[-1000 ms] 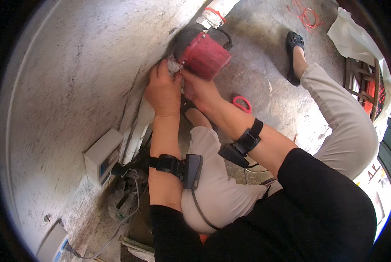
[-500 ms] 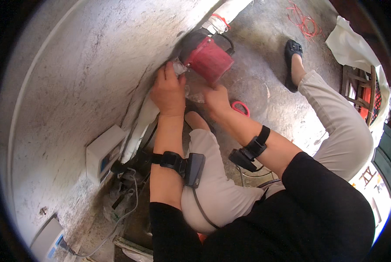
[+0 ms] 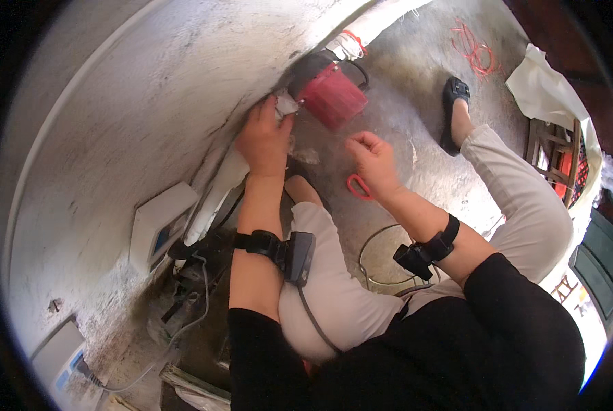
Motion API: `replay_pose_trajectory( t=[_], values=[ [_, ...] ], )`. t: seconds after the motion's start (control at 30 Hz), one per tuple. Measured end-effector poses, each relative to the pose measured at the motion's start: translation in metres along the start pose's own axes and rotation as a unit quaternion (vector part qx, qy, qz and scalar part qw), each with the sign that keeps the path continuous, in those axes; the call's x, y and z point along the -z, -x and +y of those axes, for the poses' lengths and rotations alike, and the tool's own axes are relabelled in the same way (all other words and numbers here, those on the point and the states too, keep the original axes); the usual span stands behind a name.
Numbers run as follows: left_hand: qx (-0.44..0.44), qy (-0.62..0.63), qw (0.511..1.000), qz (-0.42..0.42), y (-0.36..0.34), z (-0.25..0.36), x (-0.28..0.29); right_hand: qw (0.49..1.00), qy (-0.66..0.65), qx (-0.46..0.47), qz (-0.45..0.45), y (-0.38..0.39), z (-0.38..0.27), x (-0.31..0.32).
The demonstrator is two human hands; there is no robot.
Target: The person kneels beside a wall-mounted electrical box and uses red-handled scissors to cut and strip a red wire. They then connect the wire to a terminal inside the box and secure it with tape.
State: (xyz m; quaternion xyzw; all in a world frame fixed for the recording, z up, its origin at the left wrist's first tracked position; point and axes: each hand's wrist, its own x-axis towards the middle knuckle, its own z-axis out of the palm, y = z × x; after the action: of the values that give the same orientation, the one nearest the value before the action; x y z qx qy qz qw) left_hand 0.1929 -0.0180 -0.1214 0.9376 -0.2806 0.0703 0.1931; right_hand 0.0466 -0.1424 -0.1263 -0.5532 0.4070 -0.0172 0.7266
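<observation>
My left hand is by the foot of the wall, its fingers curled round crumpled white plastic film beside a red motor-like machine with a black round end. A white sleeve-like tube runs from under this hand along the wall. My right hand hovers over the floor, below and right of the machine, thumb and fingers pinched together. Whatever the pinch holds, if anything, is too fine to see. Just under that hand lies a red scissor-like handle, partly hidden.
A second white tube, tied with red string, leaves the machine's far side. Red cord lies on the floor. A grey-white box is against the wall, with cables below. A round wire stand is beside my knee.
My right hand has pulled away from the left, toward the right, still pinched. My left hand stays at the plastic film by the machine. The view has shifted slightly.
</observation>
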Motion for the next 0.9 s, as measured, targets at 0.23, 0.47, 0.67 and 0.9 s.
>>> replay_pose_trajectory(
  t=[0.23, 0.47, 0.67, 0.9],
  values=[
    [0.027, 0.006, 0.999, -0.03, 0.002, 0.001, 0.0, 0.993, 0.106, 0.049, 0.026, -0.004, 0.009, 0.004],
    [0.073, 0.023, 0.996, -0.054, -0.001, 0.002, 0.003, 0.99, 0.067, 0.099, -0.078, 0.012, -0.042, -0.004],
    [0.089, -0.018, 0.992, -0.09, 0.0, 0.002, 0.002, 0.986, 0.022, 0.029, -0.165, -0.016, -0.11, -0.01],
    [0.092, 0.014, 0.994, -0.062, 0.001, 0.003, 0.0, 0.979, 0.004, -0.08, -0.188, -0.033, -0.155, -0.037]
  ],
)
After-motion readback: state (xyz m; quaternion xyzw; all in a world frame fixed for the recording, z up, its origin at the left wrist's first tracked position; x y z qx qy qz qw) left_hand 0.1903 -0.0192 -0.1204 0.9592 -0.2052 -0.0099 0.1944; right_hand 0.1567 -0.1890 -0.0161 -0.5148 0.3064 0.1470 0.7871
